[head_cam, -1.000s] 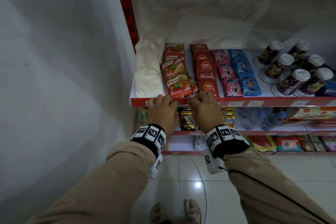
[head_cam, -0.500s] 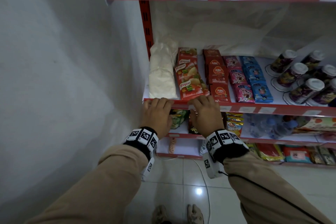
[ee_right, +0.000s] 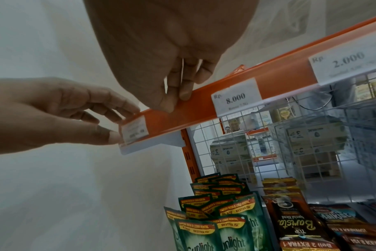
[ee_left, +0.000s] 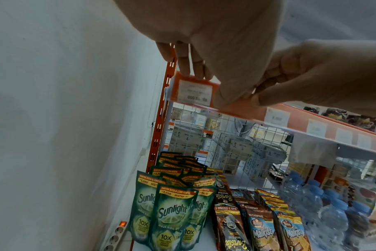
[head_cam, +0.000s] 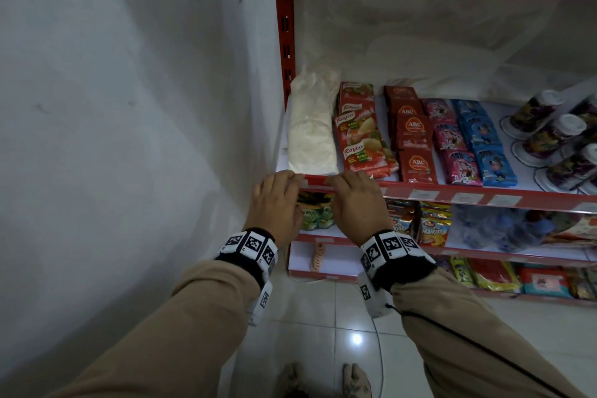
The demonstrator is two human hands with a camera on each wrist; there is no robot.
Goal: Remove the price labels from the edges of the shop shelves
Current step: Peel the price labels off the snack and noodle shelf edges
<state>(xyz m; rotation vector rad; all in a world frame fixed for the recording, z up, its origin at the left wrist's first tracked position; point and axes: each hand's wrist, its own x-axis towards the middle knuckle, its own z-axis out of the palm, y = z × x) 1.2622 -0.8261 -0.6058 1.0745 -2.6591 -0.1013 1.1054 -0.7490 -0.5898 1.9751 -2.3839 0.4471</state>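
- Left hand [head_cam: 274, 203] at the far left end of the red shelf edge [head_cam: 452, 192]: fingertips on the top lip, thumb under, pinching the end price label [ee_right: 134, 130] in its clear strip.
- Right hand [head_cam: 357, 203] just beside it on the same edge, fingers curled over the top, thumb pressing the front of the strip; no label under it.
- Price label sits between left thumb and fingers, left of the right hand.
- 8.000 label [ee_right: 236, 98] further right, untouched.
- Sunlight pouches [ee_left: 172, 212] on the shelf below.
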